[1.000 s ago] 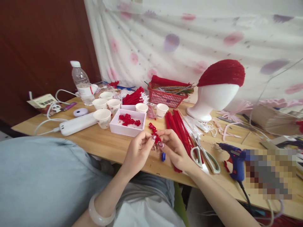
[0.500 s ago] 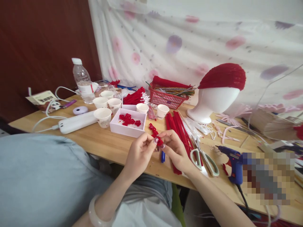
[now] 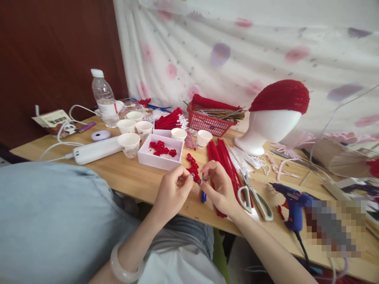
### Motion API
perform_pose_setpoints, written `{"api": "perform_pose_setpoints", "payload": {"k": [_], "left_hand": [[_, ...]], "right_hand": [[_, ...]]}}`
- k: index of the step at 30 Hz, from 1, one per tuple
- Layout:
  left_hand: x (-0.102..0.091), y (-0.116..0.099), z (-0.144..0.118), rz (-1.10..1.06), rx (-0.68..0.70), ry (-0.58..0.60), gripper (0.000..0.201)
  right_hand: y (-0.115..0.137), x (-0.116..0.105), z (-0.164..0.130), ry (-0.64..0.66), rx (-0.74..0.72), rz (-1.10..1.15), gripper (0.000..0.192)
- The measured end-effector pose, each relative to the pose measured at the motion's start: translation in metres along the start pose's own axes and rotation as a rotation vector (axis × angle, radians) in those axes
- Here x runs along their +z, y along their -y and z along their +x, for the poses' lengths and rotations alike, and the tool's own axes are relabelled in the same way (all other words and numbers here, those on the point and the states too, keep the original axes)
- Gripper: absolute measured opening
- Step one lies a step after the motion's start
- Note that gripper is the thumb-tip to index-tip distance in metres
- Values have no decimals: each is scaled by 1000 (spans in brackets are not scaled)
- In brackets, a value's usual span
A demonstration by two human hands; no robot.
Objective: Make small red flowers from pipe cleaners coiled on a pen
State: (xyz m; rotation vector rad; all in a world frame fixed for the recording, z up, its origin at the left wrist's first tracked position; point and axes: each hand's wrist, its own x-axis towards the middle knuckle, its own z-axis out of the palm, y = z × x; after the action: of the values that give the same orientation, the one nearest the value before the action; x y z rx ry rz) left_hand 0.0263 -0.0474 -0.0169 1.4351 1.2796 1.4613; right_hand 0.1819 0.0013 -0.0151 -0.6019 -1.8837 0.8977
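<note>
A wooden table point(image 3: 133, 179) is stretching across the view, with a flowered white curtain point(image 3: 237, 51) hanging well beyond both hands. Far past the right hand, a white foam head point(image 3: 268, 128) is wearing a red cap point(image 3: 281, 96). Beyond the hands, a red basket point(image 3: 207, 124) is holding red and mixed-colour stems. Far to the left of the left hand, a clear water bottle point(image 3: 103, 98) is standing upright; its label is showing red and white, but the writing is too small to read. A white power strip point(image 3: 96, 150) is lying to the left of the left hand, with white paper cups point(image 3: 128, 144) just behind it. A white box point(image 3: 161, 152) of small red pieces is sitting just beyond the left hand. A bundle of red pipe cleaners point(image 3: 225, 161) is lying just beside and partly under the right hand. Green-handled scissors point(image 3: 256, 199) are lying just right of the right hand, and a blue glue gun point(image 3: 291, 201) is resting further right.

The left hand point(image 3: 171, 193) and the right hand point(image 3: 220, 187) are meeting fingertip to fingertip just above the table's near edge. Both are curling closed, pinching a small red pipe cleaner piece point(image 3: 196, 176) between thumbs and forefingers. A blue pen point(image 3: 203, 196) is lying on the table just below that pinch.
</note>
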Motion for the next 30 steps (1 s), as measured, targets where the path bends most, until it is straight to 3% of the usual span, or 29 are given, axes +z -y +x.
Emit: {"api": "perform_pose_setpoints", "payload": {"k": [3, 8, 14, 22, 27, 30], "left_hand": [[-9, -3, 2, 71, -7, 2, 18], [-24, -8, 3, 186, -79, 122, 19], [-35, -8, 6, 203, -122, 277, 16], [-31, -9, 3, 73, -232, 323, 19], [-24, -9, 1, -27, -517, 394, 32], [-19, -6, -1, -36, -413, 336, 30]], "right_hand": [[2, -5, 4, 80, -111, -183, 8], [-2, -8, 8, 208, -386, -396, 7], [-4, -8, 6, 286, -476, -471, 4], [-2, 3, 0, 331, -710, -928, 30], [-2, 2, -1, 354, -747, -916, 33], [-4, 2, -3, 324, -739, -916, 31]]}}
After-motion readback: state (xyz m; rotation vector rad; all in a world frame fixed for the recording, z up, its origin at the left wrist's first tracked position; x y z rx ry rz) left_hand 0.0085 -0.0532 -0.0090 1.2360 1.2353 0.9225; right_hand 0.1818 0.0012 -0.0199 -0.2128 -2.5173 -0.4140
